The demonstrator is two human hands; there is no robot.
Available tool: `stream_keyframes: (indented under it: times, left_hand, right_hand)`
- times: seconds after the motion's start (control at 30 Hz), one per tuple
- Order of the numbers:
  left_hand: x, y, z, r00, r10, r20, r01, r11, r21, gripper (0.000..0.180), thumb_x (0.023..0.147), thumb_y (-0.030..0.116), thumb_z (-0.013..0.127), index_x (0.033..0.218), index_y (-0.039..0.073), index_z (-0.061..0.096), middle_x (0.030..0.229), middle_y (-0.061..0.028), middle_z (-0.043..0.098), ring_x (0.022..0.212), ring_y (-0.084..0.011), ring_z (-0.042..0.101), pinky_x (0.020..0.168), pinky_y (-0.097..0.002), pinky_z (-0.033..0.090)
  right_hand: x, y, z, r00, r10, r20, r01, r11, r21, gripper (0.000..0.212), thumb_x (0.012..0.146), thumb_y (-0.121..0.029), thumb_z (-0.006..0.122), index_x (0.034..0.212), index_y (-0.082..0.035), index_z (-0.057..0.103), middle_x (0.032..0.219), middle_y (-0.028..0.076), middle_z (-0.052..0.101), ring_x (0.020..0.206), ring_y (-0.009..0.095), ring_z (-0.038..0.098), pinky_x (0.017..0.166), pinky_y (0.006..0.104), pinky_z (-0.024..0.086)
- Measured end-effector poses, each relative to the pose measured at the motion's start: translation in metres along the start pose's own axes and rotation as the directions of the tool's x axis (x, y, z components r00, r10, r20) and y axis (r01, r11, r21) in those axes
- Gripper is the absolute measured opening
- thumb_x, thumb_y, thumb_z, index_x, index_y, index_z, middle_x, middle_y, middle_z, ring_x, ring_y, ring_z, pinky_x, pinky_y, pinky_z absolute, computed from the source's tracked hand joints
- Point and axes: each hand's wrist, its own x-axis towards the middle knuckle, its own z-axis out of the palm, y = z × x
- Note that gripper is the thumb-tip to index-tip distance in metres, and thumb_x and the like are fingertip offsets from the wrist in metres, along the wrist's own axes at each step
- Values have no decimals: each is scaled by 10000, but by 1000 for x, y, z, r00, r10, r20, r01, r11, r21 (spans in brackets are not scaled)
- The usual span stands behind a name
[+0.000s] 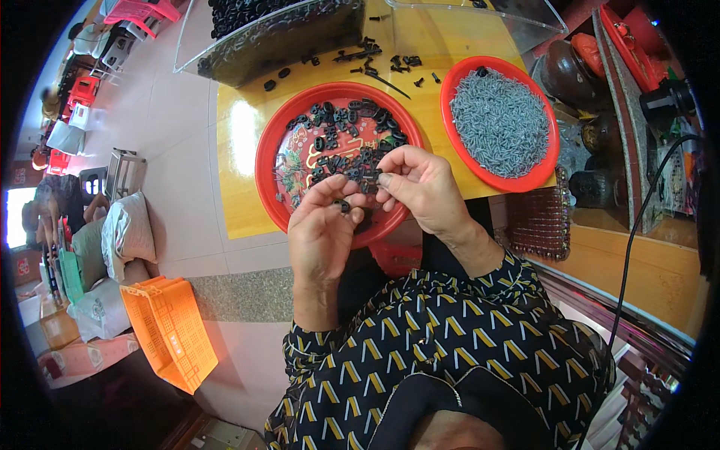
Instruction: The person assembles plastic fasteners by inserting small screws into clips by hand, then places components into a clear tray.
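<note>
Left hand (319, 232) curled, thumb and fingers pinching a small black part (343, 206). Right hand (433, 196) just beside it, thumb and forefinger pressed together; anything between them too small to tell. The part sits left of the right fingertips, apart from them, above the near side of a round red tray (265, 161). More black pieces (330, 118) scattered in the tray. To the right, a red plate (448, 112) heaped with grey screws (499, 124). Both on a glossy yellow table (238, 191); clear bin (289, 46) of black pieces at the far edge. Pale tiled floor (191, 150) leftward, orange crate (171, 337) on it.
</note>
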Motion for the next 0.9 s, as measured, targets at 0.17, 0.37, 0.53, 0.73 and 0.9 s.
stream_keyframes:
  times: [0.17, 0.37, 0.53, 0.73, 0.9]
  left_hand:
    - [-7, 0, -3, 998, 67, 13, -68, 983, 172, 166, 815, -50, 394, 972, -56, 450, 958, -187, 538, 832, -242, 573, 692, -293, 471]
    - [-5, -3, -14, 985, 137, 107, -149, 982, 117, 128, 819, -2, 498, 942, -15, 468, 867, -178, 583, 674, -212, 589, 552, -258, 480]
    - [-3, -6, -11, 989, 128, 74, -129, 992, 9, 178, 799, -12, 527, 976, -27, 522, 879, -165, 591, 665, -177, 577, 540, -223, 460]
    - [-6, -6, -12, 988, 134, 79, -143, 983, 114, 230, 774, -22, 552, 1004, -30, 536, 855, -139, 597, 669, -162, 574, 547, -213, 457]
    - [-6, -10, -13, 983, 169, 70, -179, 968, 177, 240, 744, -20, 594, 980, -26, 546, 784, -91, 602, 621, -129, 565, 537, -214, 459]
  right_hand:
    - [1, 2, -5, 997, 72, -6, -71, 992, 108, 102, 774, 21, 525, 876, 21, 523, 738, 48, 546, 587, 92, 549, 499, 187, 462]
    - [2, -2, -3, 997, 67, 34, -70, 993, 97, 120, 790, 8, 512, 910, 21, 508, 758, 50, 537, 608, 89, 543, 493, 179, 447]
    - [-2, -6, 2, 994, 100, 43, -104, 988, 115, 129, 795, -3, 514, 922, 22, 508, 766, 56, 540, 608, 83, 539, 493, 176, 443]
    - [-5, -8, 5, 978, 184, 94, -195, 972, 130, 123, 772, -14, 524, 891, 17, 522, 755, 39, 549, 615, 80, 545, 498, 181, 442]
    - [-6, -7, 8, 977, 168, 129, -188, 968, 168, 114, 778, -15, 518, 887, 18, 524, 749, 43, 549, 621, 82, 547, 505, 185, 448]
